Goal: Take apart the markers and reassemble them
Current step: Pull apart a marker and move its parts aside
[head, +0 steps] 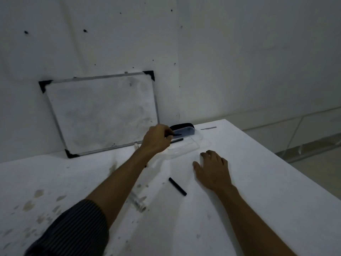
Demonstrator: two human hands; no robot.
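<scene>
My left hand [156, 140] reaches forward over the near-left end of a clear plastic tray [191, 146] and is closed on a thin black marker piece [176, 134] that sticks out to the right. A second thin black piece [178, 140] lies in the tray just below it. My right hand [212, 169] rests flat on the white table [258, 182], fingers spread, holding nothing. A black marker cap [177, 186] lies on the table to the left of that hand. A clear marker barrel [137, 201] lies beside my left forearm, partly hidden by it.
A small whiteboard [103, 115] with black corners leans against the wall at the table's back. A black eraser [182, 126] sits behind the tray. A grey strip [208, 128] lies at the far edge. The table's right edge drops to the floor.
</scene>
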